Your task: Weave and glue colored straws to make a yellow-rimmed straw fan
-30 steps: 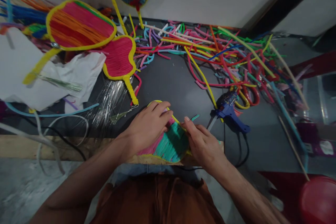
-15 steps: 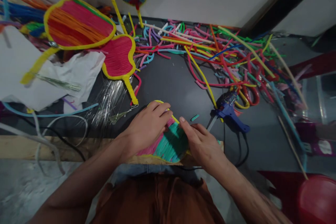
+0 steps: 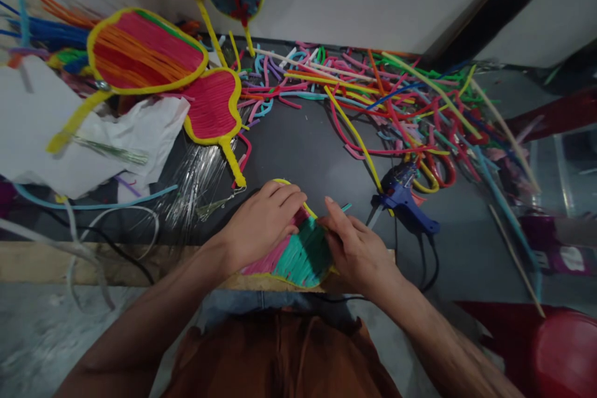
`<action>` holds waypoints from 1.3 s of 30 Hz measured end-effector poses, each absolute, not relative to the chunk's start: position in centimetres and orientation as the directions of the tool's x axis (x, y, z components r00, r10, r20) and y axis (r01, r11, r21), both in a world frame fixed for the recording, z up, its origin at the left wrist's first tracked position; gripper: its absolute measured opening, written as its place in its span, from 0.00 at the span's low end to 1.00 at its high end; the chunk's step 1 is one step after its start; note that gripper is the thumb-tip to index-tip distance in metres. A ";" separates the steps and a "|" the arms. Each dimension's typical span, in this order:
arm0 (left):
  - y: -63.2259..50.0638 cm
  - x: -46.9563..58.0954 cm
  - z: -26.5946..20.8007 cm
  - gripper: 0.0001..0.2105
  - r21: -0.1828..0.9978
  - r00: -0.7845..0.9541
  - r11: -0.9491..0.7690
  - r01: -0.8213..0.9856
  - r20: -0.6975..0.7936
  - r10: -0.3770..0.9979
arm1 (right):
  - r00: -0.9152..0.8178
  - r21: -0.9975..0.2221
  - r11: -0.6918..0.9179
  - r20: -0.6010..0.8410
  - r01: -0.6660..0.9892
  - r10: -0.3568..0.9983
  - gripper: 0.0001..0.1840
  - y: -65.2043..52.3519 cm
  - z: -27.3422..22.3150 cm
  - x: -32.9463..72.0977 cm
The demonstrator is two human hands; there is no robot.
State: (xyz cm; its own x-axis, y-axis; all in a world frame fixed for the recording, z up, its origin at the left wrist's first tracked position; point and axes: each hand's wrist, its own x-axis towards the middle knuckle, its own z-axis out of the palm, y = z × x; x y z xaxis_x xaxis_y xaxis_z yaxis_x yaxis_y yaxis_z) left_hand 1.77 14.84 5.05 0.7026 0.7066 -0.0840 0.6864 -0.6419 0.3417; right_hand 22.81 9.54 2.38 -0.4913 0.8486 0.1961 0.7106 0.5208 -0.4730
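A flat craft panel of pink and teal pipe-cleaner strips with a yellow rim lies at the table's front edge. Across its upper left side, my left hand presses down with bent fingers, covering that part. At the panel's right edge is my right hand, its index finger raised and the other fingers curled in a pinch by the teal strips. Whatever those fingertips hold is too small to make out. Just beyond them lies a short teal piece, partly covered by the hand.
A blue glue gun and red-handled scissors lie to the right. Loose pipe cleaners heap along the back. Finished yellow-rimmed panels, white paper and thin wires occupy the left, with cables in front.
My right index finger has lifted off the panel's edge, while the other fingers have curled in beside it. My left hand stays on the panel. The view has shifted slightly.
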 end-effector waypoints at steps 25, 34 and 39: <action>14.9 1.7 4.9 0.16 0.339 0.697 -0.633 0.696 -0.109 0.708 | -0.498 -0.433 0.484 0.090 0.761 0.863 0.43 11.3 2.2 21.6; 14.4 1.2 4.3 0.16 0.346 0.720 -0.665 0.661 -0.046 0.692 | -0.454 -0.531 0.444 0.122 0.721 0.883 0.40 10.1 2.1 22.4; 14.5 0.6 4.1 0.12 0.323 0.758 -0.717 0.617 0.000 0.652 | -0.512 -0.501 0.519 0.167 0.693 0.843 0.40 10.1 2.3 22.3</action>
